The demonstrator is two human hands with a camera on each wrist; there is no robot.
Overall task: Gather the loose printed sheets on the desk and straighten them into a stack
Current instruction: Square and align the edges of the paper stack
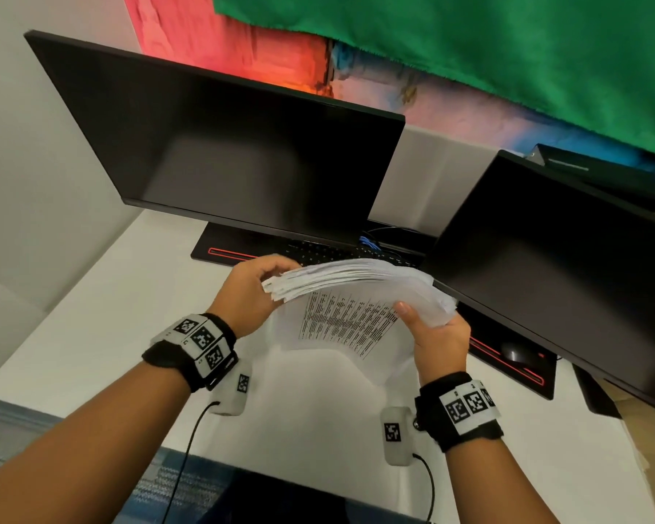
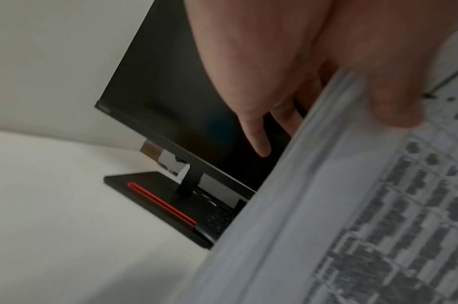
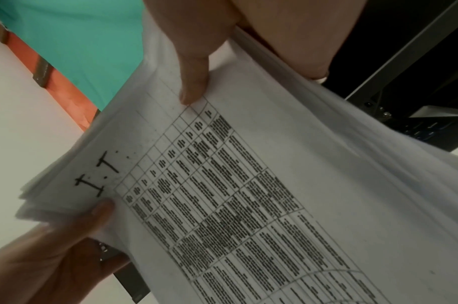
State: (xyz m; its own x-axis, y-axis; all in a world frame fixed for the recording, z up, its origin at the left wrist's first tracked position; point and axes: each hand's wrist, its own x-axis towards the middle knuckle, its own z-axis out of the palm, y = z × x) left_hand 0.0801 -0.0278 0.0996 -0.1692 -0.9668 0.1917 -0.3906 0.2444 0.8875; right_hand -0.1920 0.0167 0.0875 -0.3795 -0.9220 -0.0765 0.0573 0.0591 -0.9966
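Note:
A thick sheaf of printed sheets (image 1: 356,293) stands tilted above the white desk (image 1: 91,315), its ragged top edges fanned out, a printed table facing me. My left hand (image 1: 254,293) grips its left end, thumb on the near face and fingers curled behind. My right hand (image 1: 435,334) grips the right end, thumb pressed on the near sheet. In the left wrist view the left hand (image 2: 287,86) has its fingers behind the blurred sheets (image 2: 339,205). In the right wrist view the thumb of my right hand (image 3: 194,61) lies on the printed sheets (image 3: 235,195).
Two dark monitors stand close behind the paper, one at the left (image 1: 224,145) and one angled at the right (image 1: 553,266). A black keyboard (image 1: 329,253) lies under the left monitor. A mouse (image 1: 515,351) sits on a black red-trimmed mat at the right.

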